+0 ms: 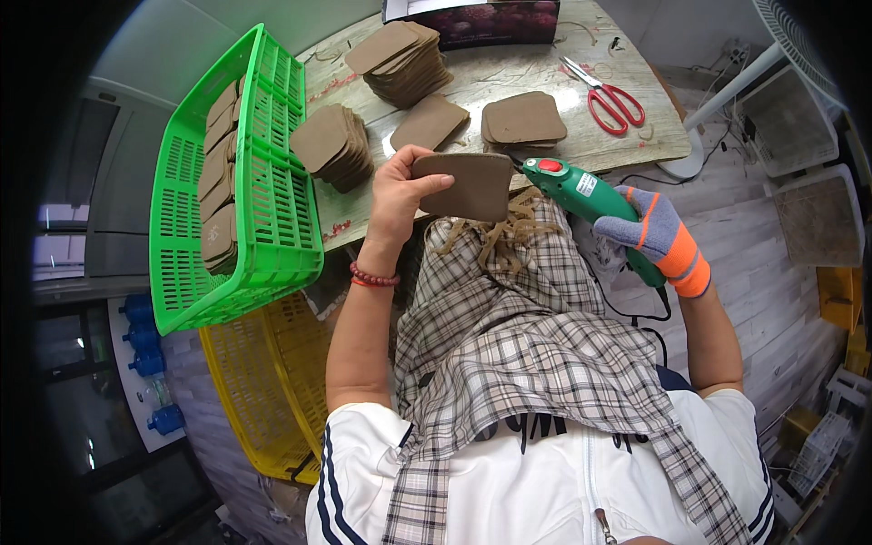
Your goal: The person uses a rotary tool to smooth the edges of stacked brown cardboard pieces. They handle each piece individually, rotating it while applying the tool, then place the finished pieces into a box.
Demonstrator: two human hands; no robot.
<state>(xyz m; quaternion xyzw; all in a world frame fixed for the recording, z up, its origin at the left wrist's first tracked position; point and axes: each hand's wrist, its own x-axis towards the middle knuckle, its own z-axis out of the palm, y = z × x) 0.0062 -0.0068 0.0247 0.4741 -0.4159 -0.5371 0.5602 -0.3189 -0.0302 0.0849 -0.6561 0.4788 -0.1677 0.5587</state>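
My left hand pinches a flat brown piece with rounded corners by its left edge, thumb on top. My right hand, in a grey and orange glove, is wrapped round a green corded power tool with a red switch. The tool's narrow head is at the brown piece's upper right corner; whether it touches I cannot tell. Below the piece, tan cut-off strips lie on the checked apron over my lap. Just beyond my left hand a single brown piece rests on the table.
Stacks of brown pieces stand on the table. Red-handled scissors lie at its right. A green crate holding more pieces is at the left, above a yellow crate. The tool's black cord hangs near my right forearm.
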